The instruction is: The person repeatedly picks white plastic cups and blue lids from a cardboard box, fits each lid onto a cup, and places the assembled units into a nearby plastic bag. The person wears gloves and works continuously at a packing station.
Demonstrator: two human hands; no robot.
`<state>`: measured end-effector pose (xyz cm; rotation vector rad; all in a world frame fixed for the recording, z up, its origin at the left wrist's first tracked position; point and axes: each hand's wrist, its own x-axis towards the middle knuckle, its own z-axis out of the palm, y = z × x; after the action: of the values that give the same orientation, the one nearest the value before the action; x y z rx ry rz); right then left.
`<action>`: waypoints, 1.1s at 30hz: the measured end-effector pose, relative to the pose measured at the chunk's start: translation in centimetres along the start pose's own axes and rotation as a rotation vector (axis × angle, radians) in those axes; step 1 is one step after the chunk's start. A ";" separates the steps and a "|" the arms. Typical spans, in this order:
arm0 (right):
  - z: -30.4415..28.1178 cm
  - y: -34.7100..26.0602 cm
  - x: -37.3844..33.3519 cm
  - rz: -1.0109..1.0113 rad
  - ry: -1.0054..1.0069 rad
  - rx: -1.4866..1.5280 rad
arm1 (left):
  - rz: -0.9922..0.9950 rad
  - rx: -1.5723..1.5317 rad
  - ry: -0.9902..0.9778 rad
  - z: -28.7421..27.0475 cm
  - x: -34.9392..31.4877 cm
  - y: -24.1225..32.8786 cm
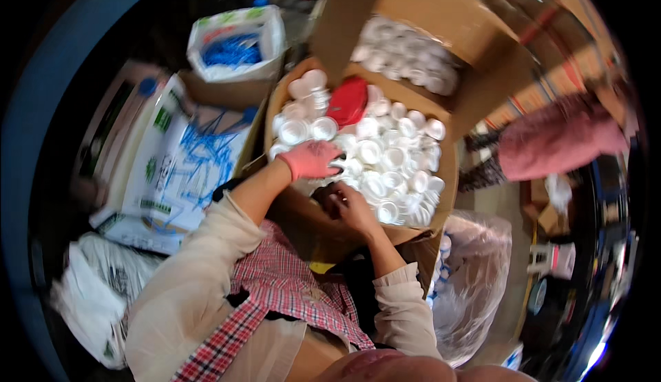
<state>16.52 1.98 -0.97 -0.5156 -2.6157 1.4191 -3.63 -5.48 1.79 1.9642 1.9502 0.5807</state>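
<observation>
My left hand [311, 160], in a pink glove, reaches over a heap of white plastic caps [392, 158] in a large cardboard box [449, 168]. Its fingers are stretched out and slightly apart among the caps. At the near edge of the heap is my right hand [346, 205], with its fingers curled. They are in shadow and blurred, so I cannot make out what they hold. A red dish-like object [348, 102] lies on the caps towards the far side. Two larger round white caps [295, 131] sit beyond my left hand.
Behind is another open carton with white pieces [406, 53]. Left stand a white sack of blue strips [233, 50] and a box of blue plastic pieces [200, 165]. A clear plastic bag [475, 279] is at right, with a person in pink [558, 141] farther off.
</observation>
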 end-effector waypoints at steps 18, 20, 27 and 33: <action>5.5 0.6 1.2 0.189 0.298 -0.240 | -1.118 -0.260 0.464 8.7 -13.4 -41.4; 5.3 -0.2 1.0 0.242 0.279 -0.252 | -1.209 -0.219 0.351 10.9 -9.7 -44.0; 4.2 -0.7 3.2 0.124 0.226 -0.275 | -1.347 -0.434 0.445 18.5 -6.1 -55.0; 5.6 -0.8 2.1 0.149 0.264 -0.307 | -1.061 -0.099 0.695 14.9 -5.7 -47.2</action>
<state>12.86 -2.08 -3.47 -0.8836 -2.6289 0.9061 -37.38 -9.18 -34.65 0.4340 2.8518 1.0435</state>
